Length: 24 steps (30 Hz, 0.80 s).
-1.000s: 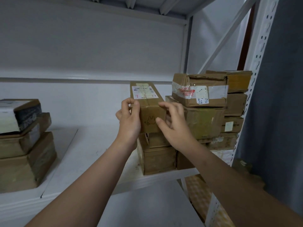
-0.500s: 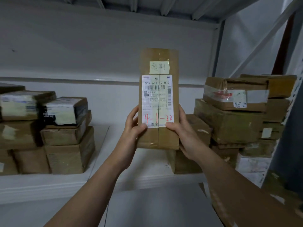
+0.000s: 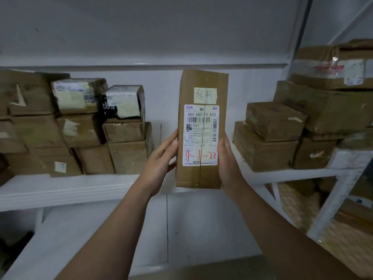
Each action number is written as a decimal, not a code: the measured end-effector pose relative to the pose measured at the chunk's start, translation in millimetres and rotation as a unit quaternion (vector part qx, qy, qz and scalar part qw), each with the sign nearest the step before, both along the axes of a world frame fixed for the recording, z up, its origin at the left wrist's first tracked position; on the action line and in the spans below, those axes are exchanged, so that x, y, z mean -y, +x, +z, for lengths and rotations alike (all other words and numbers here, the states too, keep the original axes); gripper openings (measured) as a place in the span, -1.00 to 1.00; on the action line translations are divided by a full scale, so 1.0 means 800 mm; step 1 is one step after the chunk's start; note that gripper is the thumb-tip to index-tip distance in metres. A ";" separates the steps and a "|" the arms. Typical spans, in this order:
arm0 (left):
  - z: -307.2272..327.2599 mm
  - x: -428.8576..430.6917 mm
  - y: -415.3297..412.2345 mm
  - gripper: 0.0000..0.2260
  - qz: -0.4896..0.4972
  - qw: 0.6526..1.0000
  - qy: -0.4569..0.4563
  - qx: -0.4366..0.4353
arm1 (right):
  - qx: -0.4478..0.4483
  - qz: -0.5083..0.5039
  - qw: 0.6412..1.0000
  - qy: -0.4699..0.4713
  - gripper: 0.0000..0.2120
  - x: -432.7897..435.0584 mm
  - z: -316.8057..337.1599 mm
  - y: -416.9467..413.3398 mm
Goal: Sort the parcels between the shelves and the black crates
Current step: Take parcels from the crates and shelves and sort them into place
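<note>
A long brown cardboard parcel (image 3: 201,178) stands upright in the air in front of the white shelf (image 3: 80,188). Its face carries a white shipping label with a barcode and red handwriting, and a small yellowish note above that. My left hand (image 3: 159,158) holds its left edge and my right hand (image 3: 228,162) holds its right edge, with the fingers wrapped behind the box. No black crate is in view.
Stacks of brown parcels (image 3: 125,138) fill the shelf at the left, and another stack (image 3: 272,138) sits at the right by the white upright post (image 3: 333,203). Between the stacks lies bare shelf board. More packages (image 3: 302,209) lie on the level below at the right.
I lifted the parcel off the right-hand stack, turned it upright with the label toward me, and drew it closer. The view shifted left, showing more of the left stack.
</note>
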<state>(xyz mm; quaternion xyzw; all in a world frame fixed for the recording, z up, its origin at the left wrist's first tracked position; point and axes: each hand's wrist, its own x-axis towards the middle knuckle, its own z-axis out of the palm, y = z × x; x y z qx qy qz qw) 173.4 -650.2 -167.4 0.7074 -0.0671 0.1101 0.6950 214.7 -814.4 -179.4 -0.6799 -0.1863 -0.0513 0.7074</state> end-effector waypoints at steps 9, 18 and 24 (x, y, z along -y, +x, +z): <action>-0.060 -0.040 -0.038 -0.64 -0.020 0.998 -0.017 -0.061 | -0.014 -0.010 1.000 -0.022 -0.52 -0.047 -0.053 -0.047; -0.079 -0.024 -0.062 -0.48 -0.095 0.993 -0.019 -0.071 | -0.059 -0.040 0.997 0.010 -0.35 -0.025 -0.074 -0.092; -0.107 0.052 -0.093 -0.41 -0.159 0.983 -0.049 -0.081 | -0.094 -0.143 0.985 0.027 -0.28 0.044 -0.097 -0.155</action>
